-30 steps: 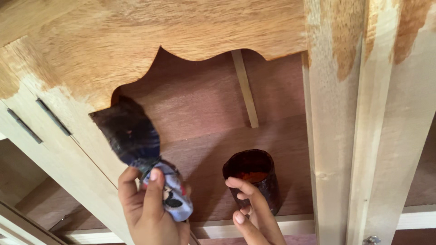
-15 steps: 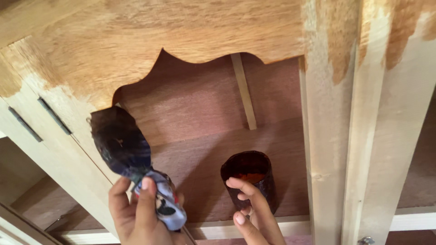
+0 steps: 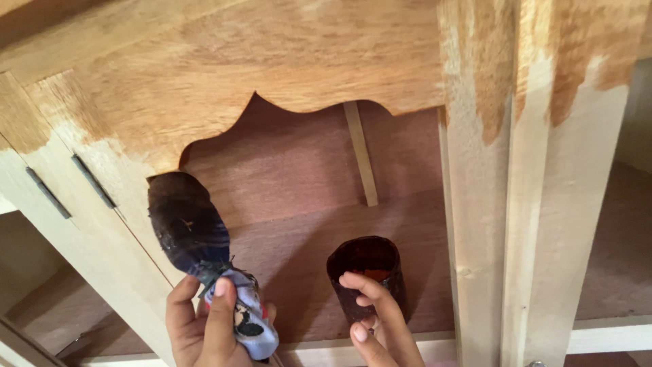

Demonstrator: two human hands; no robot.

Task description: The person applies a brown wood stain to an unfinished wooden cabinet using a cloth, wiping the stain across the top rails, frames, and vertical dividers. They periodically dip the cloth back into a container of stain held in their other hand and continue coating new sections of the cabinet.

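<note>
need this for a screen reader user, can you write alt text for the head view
The left hand presses a dark, stain-soaked cloth pad against a pale wooden cabinet frame, partly stained honey-brown. The right hand holds a small dark stain-smeared cup in front of the reddish-brown back panel.

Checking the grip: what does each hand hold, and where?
Left hand grips the stained rag by its pale lower end; right hand holds the dark cup at its rim.

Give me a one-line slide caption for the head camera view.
Left hand presses a stain-soaked rag to a wooden cabinet; right hand holds a dark cup.
</note>
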